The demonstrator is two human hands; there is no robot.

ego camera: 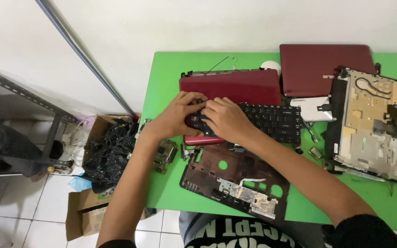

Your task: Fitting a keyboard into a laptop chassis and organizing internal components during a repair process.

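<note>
Head-camera view: at the far left, on the tiled floor beside the green table, a cardboard box stuffed with black cables is seen. At the table's left edge a small circuit board is laid, just left of a dark brown laptop palm-rest frame with round cut-outs and a metal bracket, set at the near side. Further back, a red laptop shell is placed flat, and a black keyboard is laid across its near part, its keys in tidy rows and its left end hidden under the hands. The left hand is rested on that left end, fingers curled and drawn together, the tips pressed down at the keyboard's corner. The right hand is set just beside it, touching it, fingers bent and close together over the keys; whether anything is pinched between the fingertips cannot be told. To the right, a silver drive is laid near the keyboard's end, a second red lid is placed at the far side, and a stripped laptop base with bare metal plates and wires is laid at the far right.
</note>
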